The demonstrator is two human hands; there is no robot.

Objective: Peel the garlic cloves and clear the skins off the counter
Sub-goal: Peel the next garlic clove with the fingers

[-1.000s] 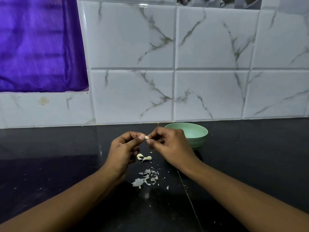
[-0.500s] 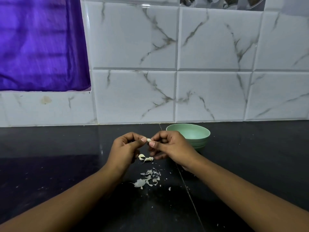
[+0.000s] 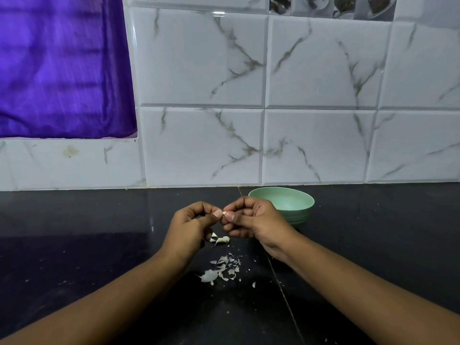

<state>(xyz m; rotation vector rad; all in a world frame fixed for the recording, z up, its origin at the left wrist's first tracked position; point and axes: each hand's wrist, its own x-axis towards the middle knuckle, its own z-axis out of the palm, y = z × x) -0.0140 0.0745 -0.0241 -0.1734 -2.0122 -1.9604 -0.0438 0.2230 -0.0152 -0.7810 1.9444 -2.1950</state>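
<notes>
Head view: left hand [image 3: 188, 229], right hand [image 3: 260, 221] pinch garlic clove [image 3: 224, 213] over skins [image 3: 222, 268] on counter [image 3: 87, 232] below tiled wall [image 3: 199, 145]

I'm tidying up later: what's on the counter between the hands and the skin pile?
In the head view, two pale curled bits, clove or skin unclear, lie between the skin pile and the left hand and right hand pinching a clove.

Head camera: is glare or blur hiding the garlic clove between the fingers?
Head view: dim but glare-free at the garlic clove, just a sliver pinched between left hand and right hand; purple curtain looks smeared; one small highlight on the wall tiles.
</notes>
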